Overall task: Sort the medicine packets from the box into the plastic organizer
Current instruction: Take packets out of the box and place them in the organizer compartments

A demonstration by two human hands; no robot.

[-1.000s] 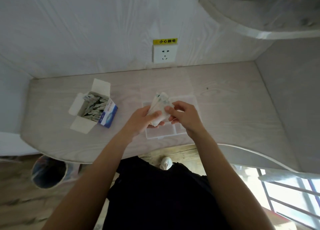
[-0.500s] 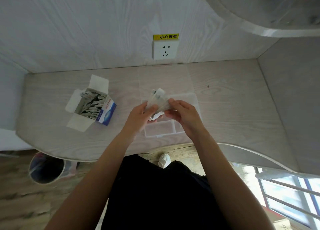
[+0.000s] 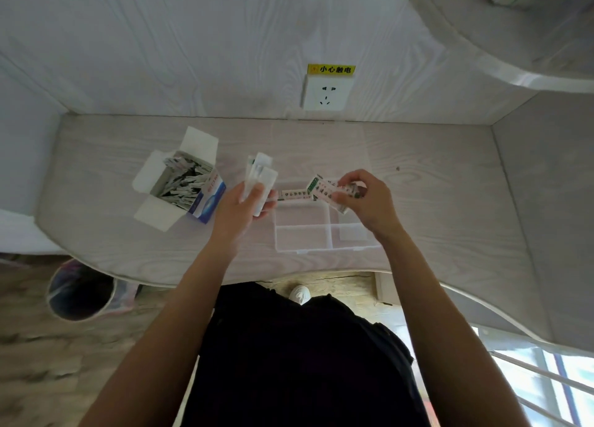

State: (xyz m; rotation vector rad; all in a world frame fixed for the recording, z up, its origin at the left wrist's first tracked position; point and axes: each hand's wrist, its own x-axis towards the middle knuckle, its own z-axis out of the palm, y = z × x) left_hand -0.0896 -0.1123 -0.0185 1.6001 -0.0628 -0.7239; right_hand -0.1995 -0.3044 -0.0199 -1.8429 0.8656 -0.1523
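Farthest to the left of the left hand, down on the floor below the desk edge, stands a dark round bin [image 3: 80, 290] with a pale patterned outside, blurred in this view; nearer, just to the left of that hand, the white-and-blue cardboard box [image 3: 180, 185] sits on the pale wood-grain desk [image 3: 434, 201] with its flaps spread wide, many thin silvery medicine packets [image 3: 183, 182] crammed inside it. The left hand [image 3: 244, 206] hovers over the desk just right of the box, its thumb and fingers curled round a small stack of white packets [image 3: 258, 174] that stands up and fans out beyond the fingertips. Between the two hands, and reaching under the right one, lies the clear plastic organizer [image 3: 321, 249] with its dividers showing; one white packet with dark print [image 3: 294, 194] appears to lie in a far compartment, just right of the left hand's fingertips, though whether it touches them I cannot tell. The right hand [image 3: 366, 198] is over the organizer's far right part, thumb and fingers pinching a white packet with green and red print [image 3: 328, 190] that sticks out to its left, tilted. Whether it is one packet or several pressed together is unclear. Beyond both hands, on the pale wall, a white socket [image 3: 326, 94] carries a yellow label [image 3: 331, 69]
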